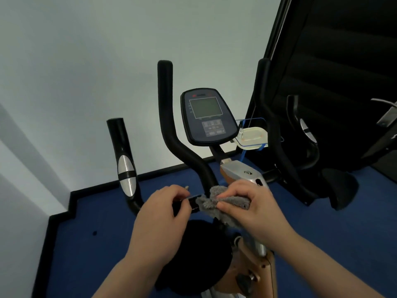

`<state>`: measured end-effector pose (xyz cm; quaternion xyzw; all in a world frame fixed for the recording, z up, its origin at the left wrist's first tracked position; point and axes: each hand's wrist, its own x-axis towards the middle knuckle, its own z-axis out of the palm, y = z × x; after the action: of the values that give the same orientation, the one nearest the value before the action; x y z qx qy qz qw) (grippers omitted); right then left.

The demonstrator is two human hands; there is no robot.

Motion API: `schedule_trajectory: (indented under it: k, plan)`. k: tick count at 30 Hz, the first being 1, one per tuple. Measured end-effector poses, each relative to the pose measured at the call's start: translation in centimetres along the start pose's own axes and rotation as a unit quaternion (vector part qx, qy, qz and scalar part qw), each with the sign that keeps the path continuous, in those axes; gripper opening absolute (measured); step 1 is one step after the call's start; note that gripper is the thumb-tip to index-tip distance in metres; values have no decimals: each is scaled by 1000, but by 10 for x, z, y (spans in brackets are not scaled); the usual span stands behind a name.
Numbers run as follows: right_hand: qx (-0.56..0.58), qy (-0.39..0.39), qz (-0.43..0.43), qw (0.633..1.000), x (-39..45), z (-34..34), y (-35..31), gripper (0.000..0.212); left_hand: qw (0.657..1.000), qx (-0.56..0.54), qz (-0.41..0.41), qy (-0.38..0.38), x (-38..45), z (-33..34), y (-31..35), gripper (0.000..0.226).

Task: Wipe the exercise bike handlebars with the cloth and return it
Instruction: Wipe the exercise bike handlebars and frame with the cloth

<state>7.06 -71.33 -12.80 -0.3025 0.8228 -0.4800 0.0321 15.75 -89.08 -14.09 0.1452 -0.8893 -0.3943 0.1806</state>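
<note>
The exercise bike's black handlebars rise in the middle of the view, with a silver-patched grip at the left and another at the right. A fluffy grey cloth is wrapped over the low crossbar of the handlebars. My right hand pinches the cloth against the bar. Just left of the cloth, my left hand grips the same crossbar. The bar under both hands is mostly hidden.
The bike's console stands behind the hands, with a clear plastic tray to its right. A black seat lies below my arms. A tall black machine fills the right. White walls meet blue floor at left.
</note>
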Motion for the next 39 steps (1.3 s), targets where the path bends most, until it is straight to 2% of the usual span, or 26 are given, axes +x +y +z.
schedule_trajectory:
  k: [4,5,8,11,13,17,19,21,22,24,26,29,32,37,39]
  plan:
    - [12,-92,78,993,-16,-18,-3,5,999,38,21,-16,-1,-1,0,14]
    - [22,-85,82,993,-9,-22,-6,5,998,46,27,-22,0,-2,1,14]
    - [34,43,73,996,18,-12,-15,5,997,54,35,-36,3,-1,-1,13]
    - [-18,117,65,991,4,22,-18,7,997,62,31,-44,4,-2,-1,12]
    - [-36,129,55,989,-21,28,-13,8,997,56,30,-41,4,0,-3,13]
    - [17,76,96,992,-40,4,-3,7,999,33,25,-29,3,0,-5,13]
    - [18,154,103,983,-27,-5,3,6,999,34,28,-29,3,1,-6,13]
    - [-49,242,107,963,-7,-1,6,6,999,27,25,-29,3,2,-5,14]
    - [-102,261,106,954,2,7,5,8,999,22,23,-27,3,2,-5,15]
    - [-172,261,84,946,9,32,3,11,1000,15,20,-18,3,1,-3,15]
    - [-162,245,80,953,4,43,6,12,1000,15,23,-14,3,2,-3,15]
    - [-196,203,41,959,-5,24,14,10,1000,9,24,-18,3,1,-3,15]
    - [-286,179,46,940,13,9,15,14,999,8,25,-22,4,2,-3,14]
    - [-234,216,73,945,20,30,8,11,1000,-5,21,-10,1,1,-4,14]
    - [-217,202,63,953,11,23,11,11,1000,-4,22,-13,2,1,-5,14]
